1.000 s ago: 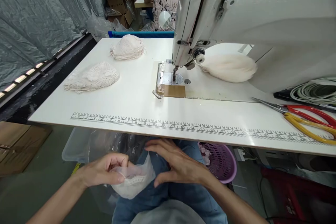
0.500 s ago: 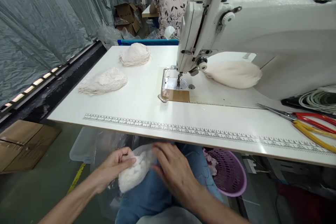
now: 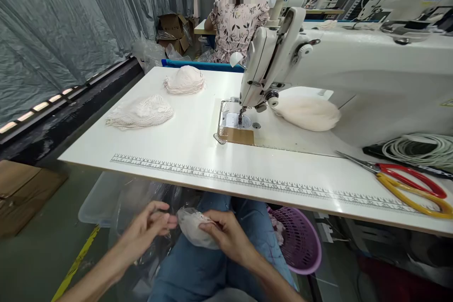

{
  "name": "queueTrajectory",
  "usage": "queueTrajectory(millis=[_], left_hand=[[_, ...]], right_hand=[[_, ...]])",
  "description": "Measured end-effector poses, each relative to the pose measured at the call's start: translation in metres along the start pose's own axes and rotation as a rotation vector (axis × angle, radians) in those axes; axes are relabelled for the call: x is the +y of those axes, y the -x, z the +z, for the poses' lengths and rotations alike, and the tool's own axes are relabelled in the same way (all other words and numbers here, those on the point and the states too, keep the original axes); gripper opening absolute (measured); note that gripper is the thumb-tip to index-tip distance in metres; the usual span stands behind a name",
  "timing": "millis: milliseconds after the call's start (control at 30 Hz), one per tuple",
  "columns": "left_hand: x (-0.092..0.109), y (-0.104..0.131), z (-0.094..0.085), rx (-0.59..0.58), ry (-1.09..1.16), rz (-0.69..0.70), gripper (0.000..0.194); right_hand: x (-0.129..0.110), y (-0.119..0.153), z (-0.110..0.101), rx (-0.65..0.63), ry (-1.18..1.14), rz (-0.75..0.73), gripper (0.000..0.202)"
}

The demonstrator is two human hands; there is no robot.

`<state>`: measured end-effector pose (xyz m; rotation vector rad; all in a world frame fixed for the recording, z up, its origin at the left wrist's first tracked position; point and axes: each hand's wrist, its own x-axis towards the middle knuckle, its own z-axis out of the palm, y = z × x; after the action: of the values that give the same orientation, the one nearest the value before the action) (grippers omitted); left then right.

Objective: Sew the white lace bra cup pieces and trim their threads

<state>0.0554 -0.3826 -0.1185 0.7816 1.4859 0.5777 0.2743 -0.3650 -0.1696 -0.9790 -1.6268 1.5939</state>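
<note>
tabletop (image 3: 148, 144) ahead, sheer fabric (image 3: 193, 231) sits between hands (image 3: 230, 236), pinched by the right.

Open cardboard box (image 3: 180, 45) beside grey curtain (image 3: 71, 23); yellow tape (image 3: 79, 259) on floor (image 3: 33, 266).

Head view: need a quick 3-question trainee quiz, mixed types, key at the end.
1. Multiple choice: how many fabric stacks lie on the white table to the left of the sewing machine, as the picture shows it?
A) one
B) two
C) four

2. True or false: the scissors have one red handle and one yellow handle.

3. Fill in: the person's ____ hand pinches the white fabric piece over the jeans.

Key:
1. B, two.
2. True.
3. Right: the right hand holds it.
</note>
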Motion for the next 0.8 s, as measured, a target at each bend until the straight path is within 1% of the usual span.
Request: queueTrajectory(millis=[33, 67, 100, 133, 167, 200, 233, 267, 367, 467, 567, 667, 800], left_hand=[[-0.001, 0.000, -0.002, 0.056, -0.106, 0.088, 0.057], [-0.001, -0.001, -0.002, 0.077, -0.191, 0.170, 0.059], [0.000, -0.002, 0.000, 0.043, -0.252, 0.222, 0.061], [0.002, -0.003, 0.004, -0.033, -0.292, 0.237, 0.060], [0.005, -0.004, 0.010, -0.127, -0.320, 0.229, 0.056], [0.008, -0.004, 0.016, -0.212, -0.340, 0.210, 0.047], [0.011, -0.004, 0.022, -0.274, -0.358, 0.189, 0.037], [0.015, -0.004, 0.027, -0.304, -0.375, 0.174, 0.031], [0.022, 0.000, 0.037, -0.317, -0.423, 0.192, 0.032], [0.026, 0.004, 0.037, -0.324, -0.503, 0.253, 0.032], [0.030, 0.006, 0.036, -0.332, -0.562, 0.291, 0.038], [0.031, 0.004, 0.037, -0.357, -0.552, 0.287, 0.041], [0.030, -0.001, 0.040, -0.412, -0.477, 0.276, 0.044]], right_hand=[[-0.002, 0.001, -0.003, -0.002, -0.047, 0.045, 0.030], [-0.002, 0.002, -0.005, -0.013, -0.075, 0.062, 0.033], [-0.003, 0.004, -0.006, -0.033, -0.107, 0.074, 0.034], [-0.002, 0.005, -0.006, -0.050, -0.157, 0.096, 0.035], [-0.002, 0.008, -0.007, -0.063, -0.212, 0.121, 0.036], [-0.001, 0.010, -0.008, -0.073, -0.262, 0.145, 0.036], [-0.001, 0.012, -0.009, -0.081, -0.299, 0.164, 0.036], [-0.001, 0.014, -0.011, -0.087, -0.319, 0.174, 0.034], [-0.005, 0.018, -0.018, -0.091, -0.293, 0.154, 0.030], [-0.011, 0.017, -0.022, -0.095, -0.243, 0.135, 0.025], [-0.016, 0.014, -0.023, -0.144, -0.243, 0.164, 0.026], [-0.018, 0.013, -0.023, -0.157, -0.268, 0.175, 0.028], [-0.017, 0.014, -0.025, -0.095, -0.313, 0.200, 0.031]])
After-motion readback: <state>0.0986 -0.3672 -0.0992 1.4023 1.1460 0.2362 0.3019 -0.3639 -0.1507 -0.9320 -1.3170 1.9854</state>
